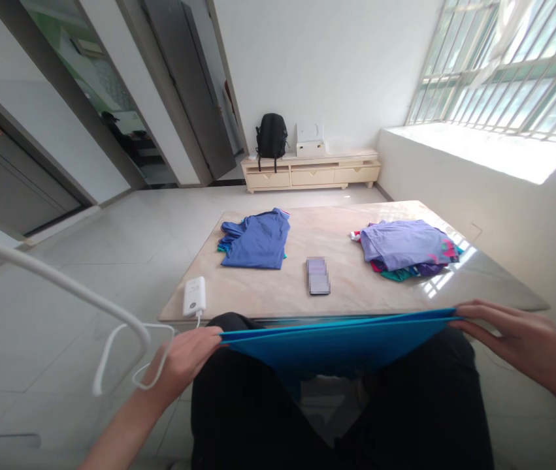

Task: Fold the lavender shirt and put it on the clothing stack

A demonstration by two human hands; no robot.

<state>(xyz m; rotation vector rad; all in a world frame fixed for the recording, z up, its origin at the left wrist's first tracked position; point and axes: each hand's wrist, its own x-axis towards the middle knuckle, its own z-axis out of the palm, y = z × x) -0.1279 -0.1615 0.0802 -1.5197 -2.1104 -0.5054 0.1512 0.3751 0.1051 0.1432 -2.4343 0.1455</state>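
Marble worktop (336, 228) in a white room carries two clothing piles, one phone (317, 275); both hands' fingers pinch one blue cloth (336, 343).

**Bright blue garment stretched flat across the lap**

A bright turquoise-blue fabric garment (341, 346) is pulled taut into a wide horizontal band, just in front of the near table edge and above dark-trousered knees. Its straight top edge shows two thin layers lying together. Each end is pinched, and the lower part tapers and hangs slack toward the middle.
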